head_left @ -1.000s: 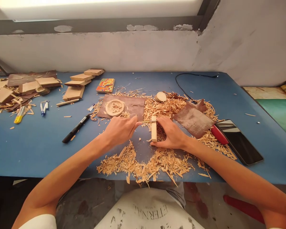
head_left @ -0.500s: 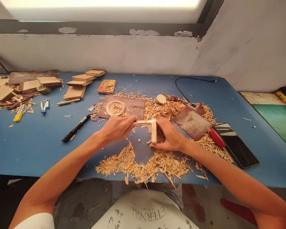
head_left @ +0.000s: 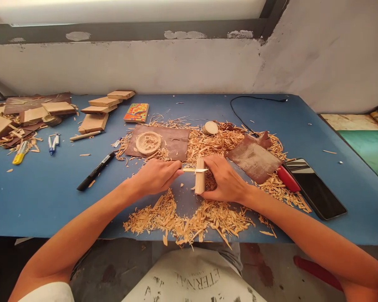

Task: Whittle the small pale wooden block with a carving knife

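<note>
My right hand (head_left: pixel 228 179) grips a small pale wooden block (head_left: pixel 200 183) upright from its right side, thumb at the near end and fingers at the far end. Closed around a knife, my left hand (head_left: pixel 156 177) hides most of the handle. The thin blade (head_left: pixel 201 170) lies across the top of the block, its tip pointing right. Wood shavings (head_left: pixel 189 228) are heaped on the blue table (head_left: pixel 107 212) just below both hands. Beyond the left hand, a carved round wooden piece (head_left: pixel 148 143) rests on brown sandpaper (head_left: pixel 179 142).
A phone (head_left: pixel 316 191) and a red handle (head_left: pixel 289 179) lie right of worn sandpaper (head_left: pixel 255 161). On the left are a black marker (head_left: pixel 96 171), a yellow cutter (head_left: pixel 20 153) and stacked wood blocks (head_left: pixel 94 122). A black cable (head_left: pixel 236 110) curves at the back.
The knife blade has moved from the block's far end to nearer its middle. The block has turned a little and shows a broader face. My left hand has come slightly closer to me.
</note>
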A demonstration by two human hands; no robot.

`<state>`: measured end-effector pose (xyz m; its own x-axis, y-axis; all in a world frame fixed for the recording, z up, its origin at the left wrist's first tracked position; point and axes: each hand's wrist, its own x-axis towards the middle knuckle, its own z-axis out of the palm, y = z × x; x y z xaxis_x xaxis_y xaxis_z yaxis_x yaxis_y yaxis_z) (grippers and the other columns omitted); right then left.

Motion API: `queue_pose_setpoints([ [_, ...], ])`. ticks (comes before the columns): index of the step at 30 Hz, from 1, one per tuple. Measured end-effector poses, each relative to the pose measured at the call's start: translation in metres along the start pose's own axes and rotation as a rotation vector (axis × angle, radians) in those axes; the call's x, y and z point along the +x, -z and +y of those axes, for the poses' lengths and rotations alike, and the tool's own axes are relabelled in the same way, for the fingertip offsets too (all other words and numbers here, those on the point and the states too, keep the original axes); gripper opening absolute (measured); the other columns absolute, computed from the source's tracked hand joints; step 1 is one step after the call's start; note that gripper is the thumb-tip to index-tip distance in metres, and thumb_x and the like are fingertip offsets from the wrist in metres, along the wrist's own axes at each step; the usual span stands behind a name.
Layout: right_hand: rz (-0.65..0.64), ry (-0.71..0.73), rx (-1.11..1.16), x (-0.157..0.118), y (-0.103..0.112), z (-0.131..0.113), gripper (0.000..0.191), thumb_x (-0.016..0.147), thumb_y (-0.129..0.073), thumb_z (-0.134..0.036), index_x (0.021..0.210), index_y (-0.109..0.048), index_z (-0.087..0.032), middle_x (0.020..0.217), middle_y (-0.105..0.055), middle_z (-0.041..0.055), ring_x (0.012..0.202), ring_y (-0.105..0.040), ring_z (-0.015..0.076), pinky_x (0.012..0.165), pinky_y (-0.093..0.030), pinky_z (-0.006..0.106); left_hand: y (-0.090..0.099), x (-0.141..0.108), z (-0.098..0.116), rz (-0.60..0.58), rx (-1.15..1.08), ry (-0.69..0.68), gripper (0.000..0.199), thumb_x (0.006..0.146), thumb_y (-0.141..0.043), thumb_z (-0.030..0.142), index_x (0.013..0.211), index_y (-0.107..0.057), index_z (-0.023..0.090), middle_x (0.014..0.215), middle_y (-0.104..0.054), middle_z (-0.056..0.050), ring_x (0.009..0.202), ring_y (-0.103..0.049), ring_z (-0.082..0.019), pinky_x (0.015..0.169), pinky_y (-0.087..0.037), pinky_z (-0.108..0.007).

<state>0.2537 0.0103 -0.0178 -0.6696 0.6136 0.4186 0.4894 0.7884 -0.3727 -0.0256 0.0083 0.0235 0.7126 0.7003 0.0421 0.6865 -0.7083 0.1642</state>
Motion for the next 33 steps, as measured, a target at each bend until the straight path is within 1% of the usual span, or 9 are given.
queue_pose_setpoints([
  [3, 0.012, 0.008, 0.036, -0.001, -0.002, 0.002, 0.092, 0.073, -0.08, -0.048, 0.147, -0.035, -0.017, 0.136, -0.057, 0.0203, 0.125, -0.057, 0.0391, 0.105, -0.049, 0.061, 0.002, 0.0, 0.002, -0.003, 0.011, 0.0, 0.052, 0.112, -0.014, 0.044, 0.096, -0.056, 0.017, 0.076, -0.069, -0.006, 0.059, -0.058, -0.016, 0.054, -0.024, -0.033],
  [7, 0.016, -0.006, 0.087, 0.0, -0.006, 0.005, 0.093, 0.072, -0.082, -0.053, 0.146, -0.037, -0.017, 0.132, -0.06, 0.02, 0.12, -0.06, 0.0378, 0.102, -0.051, 0.059, 0.004, 0.001, 0.004, -0.026, 0.063, 0.054, 0.051, 0.112, -0.015, 0.044, 0.095, -0.055, 0.018, 0.074, -0.067, -0.005, 0.055, -0.054, -0.016, 0.053, -0.02, -0.033],
  [10, 0.013, -0.028, 0.094, 0.002, -0.007, 0.006, 0.094, 0.071, -0.083, -0.053, 0.145, -0.039, -0.017, 0.131, -0.06, 0.0196, 0.12, -0.059, 0.0384, 0.102, -0.05, 0.06, 0.005, 0.003, 0.003, -0.036, 0.079, 0.077, 0.05, 0.112, -0.016, 0.043, 0.094, -0.055, 0.018, 0.071, -0.065, -0.005, 0.053, -0.052, -0.016, 0.053, -0.019, -0.033],
  [14, 0.017, -0.042, 0.095, 0.004, -0.006, 0.006, 0.092, 0.069, -0.084, -0.055, 0.142, -0.042, -0.019, 0.127, -0.06, 0.0178, 0.119, -0.056, 0.0389, 0.101, -0.05, 0.061, 0.003, 0.004, -0.002, -0.029, 0.074, 0.088, 0.047, 0.112, -0.019, 0.042, 0.094, -0.055, 0.018, 0.068, -0.064, -0.005, 0.053, -0.052, -0.016, 0.053, -0.018, -0.033],
  [18, -0.02, -0.071, 0.145, 0.003, -0.007, 0.006, 0.092, 0.073, -0.082, -0.054, 0.145, -0.038, -0.019, 0.134, -0.057, 0.0186, 0.122, -0.056, 0.0381, 0.105, -0.05, 0.059, -0.001, 0.004, -0.003, -0.024, 0.079, 0.087, 0.047, 0.112, -0.018, 0.042, 0.093, -0.054, 0.018, 0.069, -0.066, -0.005, 0.055, -0.055, -0.017, 0.053, -0.019, -0.033],
  [21, -0.03, -0.08, 0.171, 0.001, -0.007, 0.006, 0.092, 0.076, -0.081, -0.057, 0.146, -0.036, -0.018, 0.134, -0.056, 0.0189, 0.122, -0.058, 0.0371, 0.103, -0.053, 0.056, -0.004, 0.005, 0.001, -0.027, 0.08, 0.091, 0.047, 0.112, -0.017, 0.042, 0.095, -0.053, 0.018, 0.072, -0.068, -0.006, 0.057, -0.057, -0.017, 0.054, -0.02, -0.033],
  [28, -0.022, -0.078, 0.148, -0.001, -0.01, 0.009, 0.096, 0.074, -0.081, -0.06, 0.147, -0.034, -0.019, 0.135, -0.055, 0.0199, 0.123, -0.057, 0.0394, 0.104, -0.053, 0.06, -0.002, 0.007, 0.011, -0.014, 0.118, 0.156, 0.051, 0.112, -0.013, 0.045, 0.095, -0.053, 0.018, 0.074, -0.07, -0.006, 0.056, -0.056, -0.017, 0.054, -0.017, -0.033],
  [33, -0.015, -0.092, 0.128, -0.001, -0.011, 0.012, 0.094, 0.074, -0.081, -0.06, 0.145, -0.035, -0.019, 0.132, -0.055, 0.0194, 0.122, -0.058, 0.0386, 0.102, -0.054, 0.059, -0.001, 0.008, 0.014, 0.001, 0.158, 0.19, 0.052, 0.112, -0.015, 0.045, 0.097, -0.056, 0.017, 0.075, -0.071, -0.008, 0.058, -0.059, -0.018, 0.053, -0.016, -0.031],
])
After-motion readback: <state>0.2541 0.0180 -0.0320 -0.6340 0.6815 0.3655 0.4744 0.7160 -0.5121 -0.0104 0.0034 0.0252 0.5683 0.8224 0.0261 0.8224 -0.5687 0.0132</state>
